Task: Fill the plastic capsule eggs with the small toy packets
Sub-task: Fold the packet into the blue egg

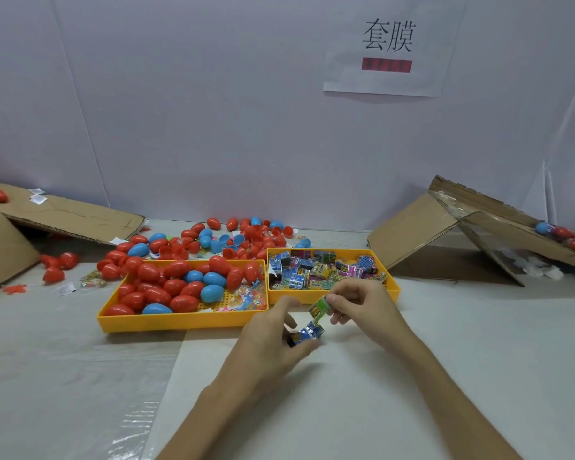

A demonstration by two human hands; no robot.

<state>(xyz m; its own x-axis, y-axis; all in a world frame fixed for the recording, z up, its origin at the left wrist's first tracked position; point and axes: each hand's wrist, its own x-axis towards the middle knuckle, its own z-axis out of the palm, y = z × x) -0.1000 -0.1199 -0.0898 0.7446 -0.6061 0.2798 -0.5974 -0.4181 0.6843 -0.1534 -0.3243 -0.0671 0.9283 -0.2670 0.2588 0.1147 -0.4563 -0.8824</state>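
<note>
Left grip (273, 333): curling round a small blue foil toy packet (307, 334) over the white table (412, 376). Right grip (356, 302): pinching a small green toy packet (321, 308) just beside it. Red and blue plastic capsule eggs (166, 287) are lying in the left yellow plastic tray (180, 322); loose toy packets (322, 270) are filling the right yellow plastic tray (392, 283).

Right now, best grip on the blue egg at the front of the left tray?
Come down from above and pinch the blue egg across its narrow middle. It lies on its side, with red eggs close beside it and the tray wall just in front, so probably only its top is free.
</note>
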